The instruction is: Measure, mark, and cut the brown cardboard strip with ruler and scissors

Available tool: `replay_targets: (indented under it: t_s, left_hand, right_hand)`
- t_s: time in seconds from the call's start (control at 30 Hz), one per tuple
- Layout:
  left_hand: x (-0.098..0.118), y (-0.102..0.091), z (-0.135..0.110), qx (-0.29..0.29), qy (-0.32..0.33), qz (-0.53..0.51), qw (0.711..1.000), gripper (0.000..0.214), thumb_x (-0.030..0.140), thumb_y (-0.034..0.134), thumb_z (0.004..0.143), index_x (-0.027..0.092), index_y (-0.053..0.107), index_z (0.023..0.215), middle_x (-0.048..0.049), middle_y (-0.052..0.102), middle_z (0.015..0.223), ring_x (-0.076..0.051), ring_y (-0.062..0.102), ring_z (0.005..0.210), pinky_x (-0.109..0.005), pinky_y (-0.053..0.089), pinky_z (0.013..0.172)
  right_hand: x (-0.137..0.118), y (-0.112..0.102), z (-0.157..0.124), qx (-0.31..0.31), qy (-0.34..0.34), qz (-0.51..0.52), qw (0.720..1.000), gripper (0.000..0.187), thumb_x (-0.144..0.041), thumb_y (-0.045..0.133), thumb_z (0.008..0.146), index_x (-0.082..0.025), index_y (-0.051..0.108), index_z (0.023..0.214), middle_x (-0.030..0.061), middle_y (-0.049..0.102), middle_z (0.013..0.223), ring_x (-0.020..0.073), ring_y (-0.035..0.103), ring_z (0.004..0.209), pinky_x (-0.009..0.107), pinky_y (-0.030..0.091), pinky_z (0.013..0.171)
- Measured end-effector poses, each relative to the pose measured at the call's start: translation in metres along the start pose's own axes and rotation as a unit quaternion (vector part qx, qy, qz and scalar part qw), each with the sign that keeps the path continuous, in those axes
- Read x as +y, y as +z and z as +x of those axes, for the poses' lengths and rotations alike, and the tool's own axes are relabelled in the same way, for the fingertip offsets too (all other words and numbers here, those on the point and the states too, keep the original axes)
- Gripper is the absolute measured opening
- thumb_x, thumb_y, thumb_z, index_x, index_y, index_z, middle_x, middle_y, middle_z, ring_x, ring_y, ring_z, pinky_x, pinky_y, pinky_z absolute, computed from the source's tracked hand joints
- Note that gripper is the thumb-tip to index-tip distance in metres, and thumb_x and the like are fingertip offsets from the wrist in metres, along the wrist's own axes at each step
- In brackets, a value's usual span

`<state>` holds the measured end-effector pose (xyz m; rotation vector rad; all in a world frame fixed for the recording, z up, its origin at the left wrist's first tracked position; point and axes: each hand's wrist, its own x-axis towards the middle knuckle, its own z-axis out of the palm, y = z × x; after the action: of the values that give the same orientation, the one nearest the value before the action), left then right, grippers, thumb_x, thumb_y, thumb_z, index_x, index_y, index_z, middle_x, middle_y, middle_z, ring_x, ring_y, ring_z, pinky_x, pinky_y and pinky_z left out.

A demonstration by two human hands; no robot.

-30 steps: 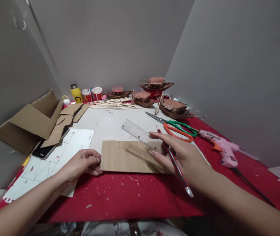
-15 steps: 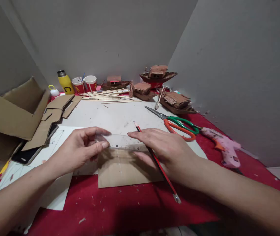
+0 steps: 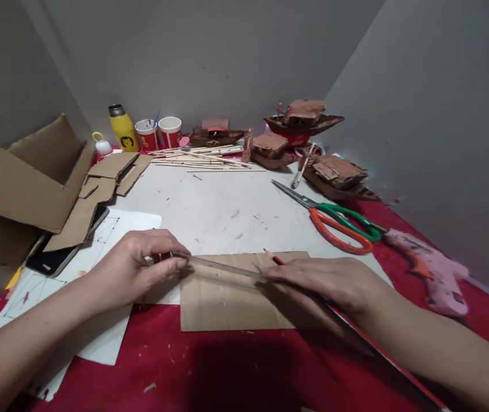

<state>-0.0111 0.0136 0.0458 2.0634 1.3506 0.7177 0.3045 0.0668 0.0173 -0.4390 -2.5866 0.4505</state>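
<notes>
A clear plastic ruler (image 3: 222, 266), seen nearly edge-on, is held above a piece of brown cardboard (image 3: 231, 306). My left hand (image 3: 141, 266) pinches its left end between thumb and fingers. At the other end, my right hand (image 3: 334, 286) grips the ruler with thumb and fingers. A red and black pencil (image 3: 373, 346) is also tucked in my right hand, its tip poking out above the knuckles and its shaft running down to the lower right. The cardboard lies flat, partly on white paper and partly on the red cloth.
Scissors (image 3: 334, 220) and a pink glue gun (image 3: 433, 269) lie on the right. Several brown model boats (image 3: 334, 171), wooden sticks (image 3: 210, 158), paper cups (image 3: 170, 131) and a yellow bottle (image 3: 123, 130) line the back. A cardboard box (image 3: 21, 189) and a phone (image 3: 51, 260) are left.
The ruler has turned from its flat face to its edge, and its right end has dropped. My right hand has moved right and tilted with the pencil. The camera view has shifted slightly.
</notes>
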Motion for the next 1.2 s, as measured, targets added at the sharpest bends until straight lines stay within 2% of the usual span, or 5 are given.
replay_targets:
  t_s: [0.23,0.37,0.63,0.87,1.2]
  left_hand:
    - [-0.001,-0.006,-0.006,0.199,-0.112,-0.050,0.972,0.019,0.033,0.061,0.092,0.017,0.066,0.099,0.0035,0.065,0.066,-0.009,0.059,0.053,-0.019,0.048,0.052]
    - [0.004,0.005,-0.018,0.239,-0.020,0.043,0.970,0.008,0.021,0.060,0.092,0.018,0.066,0.097,0.0033,0.067,0.070,-0.007,0.062,0.058,-0.017,0.049,0.057]
    - [0.001,0.045,-0.035,0.110,0.235,0.232,0.937,0.019,0.013,0.054,0.092,0.008,0.063,0.108,-0.0120,0.072,0.093,-0.020,0.066,0.075,-0.031,0.055,0.064]
    - [-0.001,0.059,-0.037,0.081,0.298,0.319,0.896,0.026,0.007,0.043,0.093,0.004,0.065,0.106,-0.0151,0.072,0.099,-0.025,0.067,0.086,-0.037,0.057,0.073]
    - [-0.006,0.060,-0.041,0.039,0.254,0.400,0.880,0.031,0.008,0.040,0.093,0.004,0.065,0.111,-0.0155,0.073,0.109,-0.029,0.067,0.094,-0.040,0.057,0.075]
  right_hand:
    - [0.003,0.006,0.001,0.051,0.028,-0.042,0.997,0.029,-0.016,0.041,0.099,-0.025,0.055,0.124,0.0047,0.076,0.097,0.0179,0.073,0.085,0.025,0.057,0.070]
    - [-0.003,0.015,-0.003,0.055,0.029,-0.040,0.997,0.032,-0.011,0.046,0.096,-0.024,0.056,0.124,0.0071,0.073,0.098,0.0214,0.070,0.089,0.031,0.054,0.073]
    - [-0.015,0.038,-0.010,0.015,0.061,-0.043,0.997,0.033,-0.012,0.051,0.095,-0.016,0.053,0.128,0.0068,0.064,0.082,0.0188,0.057,0.067,0.029,0.042,0.054]
    - [-0.010,0.051,-0.016,0.028,0.089,-0.054,0.994,0.034,-0.013,0.052,0.094,-0.018,0.051,0.129,0.0072,0.065,0.088,0.0195,0.057,0.070,0.031,0.043,0.058]
    - [-0.020,0.042,-0.011,-0.003,0.133,-0.017,0.991,0.020,-0.016,0.051,0.094,-0.020,0.059,0.112,0.0047,0.062,0.081,0.0175,0.057,0.064,0.028,0.041,0.052]
